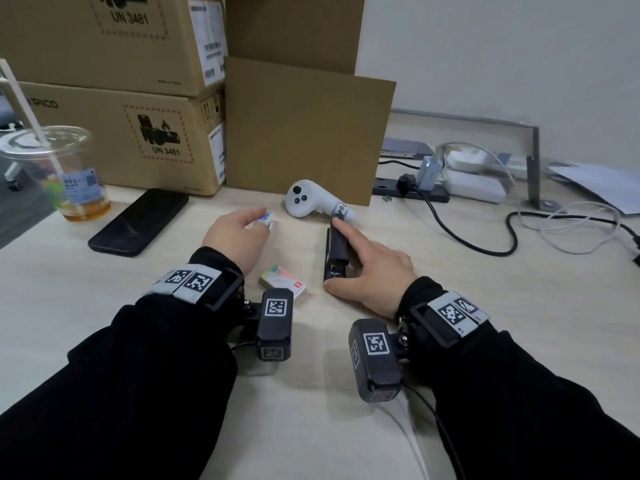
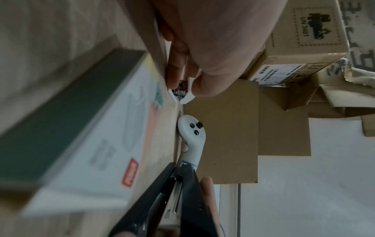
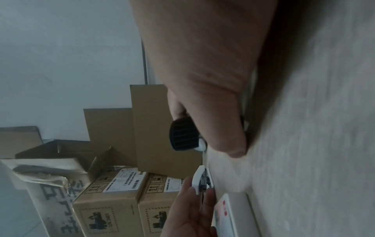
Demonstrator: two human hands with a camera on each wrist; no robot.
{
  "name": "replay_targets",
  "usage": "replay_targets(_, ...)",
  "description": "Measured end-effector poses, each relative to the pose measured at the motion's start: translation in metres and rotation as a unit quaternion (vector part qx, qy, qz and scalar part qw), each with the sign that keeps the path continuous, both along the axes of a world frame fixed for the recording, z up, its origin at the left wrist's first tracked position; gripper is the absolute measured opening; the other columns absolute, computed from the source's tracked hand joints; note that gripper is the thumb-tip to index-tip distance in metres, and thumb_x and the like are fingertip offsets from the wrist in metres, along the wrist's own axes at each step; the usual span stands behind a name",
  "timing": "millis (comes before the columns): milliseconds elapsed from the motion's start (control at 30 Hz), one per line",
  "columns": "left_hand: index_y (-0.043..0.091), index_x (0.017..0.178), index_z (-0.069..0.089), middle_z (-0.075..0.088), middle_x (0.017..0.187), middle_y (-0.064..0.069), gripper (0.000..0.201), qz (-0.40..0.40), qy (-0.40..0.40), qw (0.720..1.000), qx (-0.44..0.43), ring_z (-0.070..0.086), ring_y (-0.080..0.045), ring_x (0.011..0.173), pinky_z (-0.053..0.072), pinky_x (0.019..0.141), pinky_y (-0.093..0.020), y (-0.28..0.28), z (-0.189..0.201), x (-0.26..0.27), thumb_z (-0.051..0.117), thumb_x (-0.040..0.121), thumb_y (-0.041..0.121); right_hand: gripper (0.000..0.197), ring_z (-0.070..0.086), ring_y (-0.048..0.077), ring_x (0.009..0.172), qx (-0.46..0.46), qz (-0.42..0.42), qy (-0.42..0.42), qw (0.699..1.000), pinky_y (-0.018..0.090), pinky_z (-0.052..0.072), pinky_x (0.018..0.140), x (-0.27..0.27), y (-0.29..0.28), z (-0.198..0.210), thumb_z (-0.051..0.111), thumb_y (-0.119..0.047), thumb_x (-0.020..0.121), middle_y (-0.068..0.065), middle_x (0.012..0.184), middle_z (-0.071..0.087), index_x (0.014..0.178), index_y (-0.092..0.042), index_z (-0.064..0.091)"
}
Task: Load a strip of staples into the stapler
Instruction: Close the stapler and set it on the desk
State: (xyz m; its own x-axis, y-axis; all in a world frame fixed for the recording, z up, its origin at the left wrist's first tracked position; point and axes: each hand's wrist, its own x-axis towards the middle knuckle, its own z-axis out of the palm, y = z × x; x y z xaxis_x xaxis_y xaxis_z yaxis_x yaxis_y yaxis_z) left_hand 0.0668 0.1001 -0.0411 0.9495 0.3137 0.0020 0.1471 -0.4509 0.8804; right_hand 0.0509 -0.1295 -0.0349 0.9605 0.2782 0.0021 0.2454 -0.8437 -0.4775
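Black sleeves reach out to the stapler (image 1: 335,251), lying open on the table (image 1: 450,289).
Right hand (image 1: 372,268) rests on it, finger straight along its top. Left of the stapler, left hand (image 1: 239,233) pinches a small white staple box (image 1: 266,219) (staples inside). Letting go might make the top snap shut; pinching hard could break the strip.

I'm seeing a black stapler (image 1: 335,252) lying on the pale wood-grain counter (image 1: 467,306), a white controller (image 1: 313,199) with black buttons beyond it, brown boxes (image 1: 114,98) printed black and red far left, and a glossy black phone (image 1: 140,221).
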Motion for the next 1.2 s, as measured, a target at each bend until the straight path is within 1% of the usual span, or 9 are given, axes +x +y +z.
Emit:
replay_targets(167,0.038,0.133,0.058,0.064,0.134,0.007,0.051,-0.008,-0.008,1.0,-0.006,0.059,-0.017,0.119,0.043,0.106,-0.039,0.003,-0.001,0.0,0.051,0.083,0.036,0.096,0.05,0.012,0.122,0.006,-0.001,-0.001,1.0,0.035,0.025,0.104,0.001,0.001,0.001,0.068,-0.058,0.077,-0.018,0.118,0.052,0.151,-0.053,0.007)
replay_targets(267,0.038,0.134,0.057,0.061,0.137,0.008,0.05,-0.002,-0.025,0.999,-0.021,0.059,-0.017,0.121,0.043,0.107,-0.042,0.003,0.001,-0.007,0.052,0.084,0.036,0.1,0.055,0.017,0.123,0.023,-0.005,0.013,1.0,0.037,0.031,0.109,-0.004,-0.001,0.005,0.07,-0.056,0.077,-0.007,0.131,0.061,0.152,-0.052,0.004)
replay_targets(333,0.035,0.128,0.06,0.063,0.129,0.008,0.043,0.007,-0.041,0.999,-0.026,0.061,-0.019,0.115,0.045,0.104,-0.042,0.003,0.003,-0.016,0.055,0.085,0.035,0.101,0.055,0.023,0.128,0.043,-0.006,0.018,0.999,0.041,0.034,0.112,-0.01,-0.003,0.008,0.071,-0.054,0.076,0.001,0.138,0.06,0.151,-0.053,0.004)
replay_targets(500,0.03,0.092,0.067,0.067,0.09,-0.001,0.013,0.016,-0.035,0.999,-0.011,0.065,-0.023,0.084,0.052,0.075,-0.036,-0.001,0.007,-0.048,0.067,0.08,0.033,0.096,0.044,0.026,0.141,0.113,-0.032,0.027,0.993,0.042,0.036,0.114,-0.032,-0.011,0.008,0.073,-0.055,0.075,-0.006,0.158,0.041,0.141,-0.067,0.005)
replay_targets(666,0.023,0.082,0.067,0.061,0.075,0.003,0.032,-0.057,0.021,0.997,0.049,0.057,-0.014,0.064,0.04,0.058,-0.029,-0.016,0.007,-0.075,0.083,0.067,0.045,0.093,0.043,0.023,0.142,0.146,-0.047,0.021,0.988,0.042,0.038,0.114,-0.048,-0.015,0.002,0.071,-0.058,0.071,-0.008,0.157,0.042,0.139,-0.069,0.009)
replay_targets(766,0.023,0.078,0.068,0.068,0.074,0.005,0.028,-0.058,0.033,0.996,0.063,0.063,-0.013,0.068,0.046,0.061,-0.029,-0.018,0.006,-0.069,0.084,0.066,0.042,0.093,0.043,0.023,0.143,0.143,-0.054,0.02,0.988,0.042,0.037,0.114,-0.052,-0.015,0.001,0.068,-0.061,0.071,-0.009,0.156,0.043,0.144,-0.063,0.011)
replay_targets(933,0.031,0.076,0.07,0.072,0.082,0.008,0.004,-0.045,0.03,0.995,0.085,0.067,-0.015,0.081,0.054,0.081,-0.034,-0.023,0.005,-0.044,0.072,0.079,0.03,0.086,0.044,0.026,0.141,0.132,-0.064,0.027,0.989,0.042,0.037,0.114,-0.051,-0.016,0.001,0.065,-0.061,0.075,-0.008,0.155,0.045,0.146,-0.057,0.017)
replay_targets(1066,0.036,0.077,0.07,0.072,0.095,0.007,0.018,-0.046,0.035,0.994,0.095,0.065,-0.018,0.09,0.052,0.086,-0.034,-0.03,0.008,-0.025,0.06,0.087,0.026,0.085,0.043,0.025,0.142,0.136,-0.067,0.03,0.988,0.042,0.036,0.116,-0.052,-0.015,0.0,0.065,-0.06,0.076,-0.008,0.154,0.047,0.147,-0.053,0.02)
replay_targets(1200,0.04,0.069,0.067,0.07,0.094,0.009,0.023,-0.03,0.041,0.994,0.1,0.065,-0.019,0.092,0.053,0.089,-0.036,-0.035,0.01,-0.015,0.057,0.087,0.03,0.083,0.044,0.026,0.141,0.131,-0.071,0.03,0.988,0.042,0.036,0.116,-0.051,-0.015,0.002,0.065,-0.058,0.077,-0.006,0.153,0.048,0.147,-0.052,0.022)
